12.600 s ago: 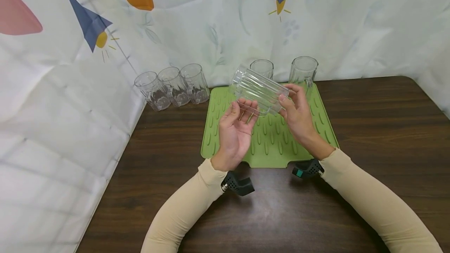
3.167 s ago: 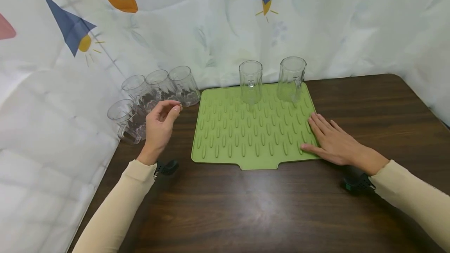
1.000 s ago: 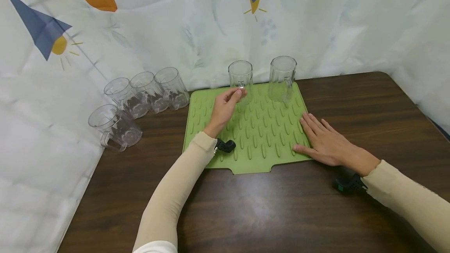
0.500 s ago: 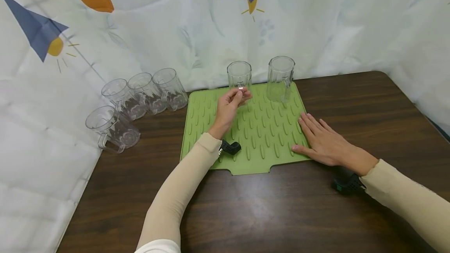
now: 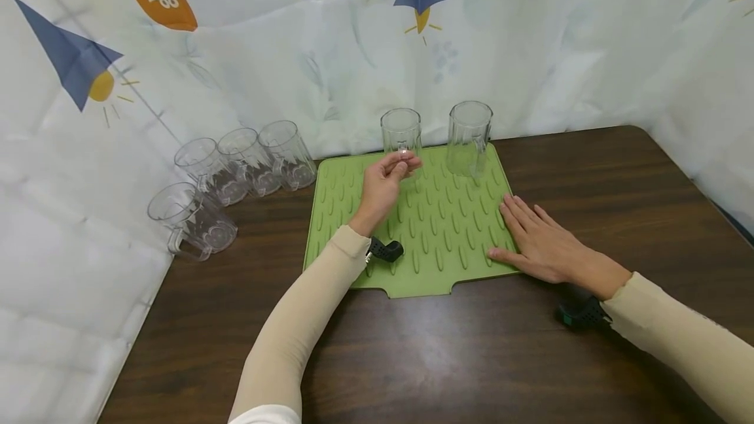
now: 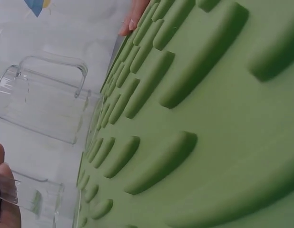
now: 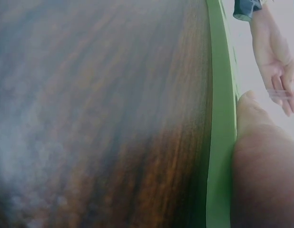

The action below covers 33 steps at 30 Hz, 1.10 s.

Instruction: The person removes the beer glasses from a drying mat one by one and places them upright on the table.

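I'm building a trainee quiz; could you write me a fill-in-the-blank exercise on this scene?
The mat is ____ in colour.
Off the mat, ____ mugs stand on the table.
The left hand holds one of ____ mugs on the mat.
The hand flat at the mat's edge is the ____ one.
Missing words: green; four; two; right.

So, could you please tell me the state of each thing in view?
Green mat: lying flat
Left mat mug: standing, held
Right mat mug: standing, untouched
Four mugs at left: standing, untouched
Left grip: holding the left mat mug
Right grip: flat on the mat's right edge
Patterned sheet: hanging, creased
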### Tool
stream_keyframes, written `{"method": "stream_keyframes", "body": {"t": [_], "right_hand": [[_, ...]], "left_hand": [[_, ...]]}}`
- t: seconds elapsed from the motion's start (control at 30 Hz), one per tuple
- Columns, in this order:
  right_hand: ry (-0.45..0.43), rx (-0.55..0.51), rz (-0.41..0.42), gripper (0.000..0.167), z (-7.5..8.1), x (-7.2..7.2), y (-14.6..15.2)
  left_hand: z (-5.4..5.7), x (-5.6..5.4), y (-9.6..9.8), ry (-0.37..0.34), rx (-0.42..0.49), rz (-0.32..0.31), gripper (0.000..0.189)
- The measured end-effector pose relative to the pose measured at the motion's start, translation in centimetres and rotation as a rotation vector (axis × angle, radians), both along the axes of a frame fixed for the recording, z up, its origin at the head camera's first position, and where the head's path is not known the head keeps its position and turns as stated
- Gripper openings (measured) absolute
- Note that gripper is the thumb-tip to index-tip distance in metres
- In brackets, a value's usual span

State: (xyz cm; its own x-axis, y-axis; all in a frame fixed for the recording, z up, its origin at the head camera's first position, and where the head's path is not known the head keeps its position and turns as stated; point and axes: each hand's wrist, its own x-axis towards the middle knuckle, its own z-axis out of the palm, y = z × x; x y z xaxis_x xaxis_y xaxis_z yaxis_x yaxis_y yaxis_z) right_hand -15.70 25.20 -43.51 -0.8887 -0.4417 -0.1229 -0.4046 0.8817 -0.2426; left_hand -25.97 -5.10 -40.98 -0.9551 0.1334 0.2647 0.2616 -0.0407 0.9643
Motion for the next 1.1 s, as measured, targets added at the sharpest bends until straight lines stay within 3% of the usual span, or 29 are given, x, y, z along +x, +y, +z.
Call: {"method": "stream_keyframes", "body": {"t": [0.6, 1.1], "right_hand": [[-0.007, -0.002, 0.006, 0.098, 0.3, 0.4, -0.1], [-0.007, 0.01, 0.014, 0.099, 0.5, 0.5, -0.2]], "left_hand": [[1.3, 1.4, -1.8, 0.061, -0.065, 0.059, 0.026], [2.6, 3.7, -3.5, 0.105, -0.155, 0.06, 0.024]]}}
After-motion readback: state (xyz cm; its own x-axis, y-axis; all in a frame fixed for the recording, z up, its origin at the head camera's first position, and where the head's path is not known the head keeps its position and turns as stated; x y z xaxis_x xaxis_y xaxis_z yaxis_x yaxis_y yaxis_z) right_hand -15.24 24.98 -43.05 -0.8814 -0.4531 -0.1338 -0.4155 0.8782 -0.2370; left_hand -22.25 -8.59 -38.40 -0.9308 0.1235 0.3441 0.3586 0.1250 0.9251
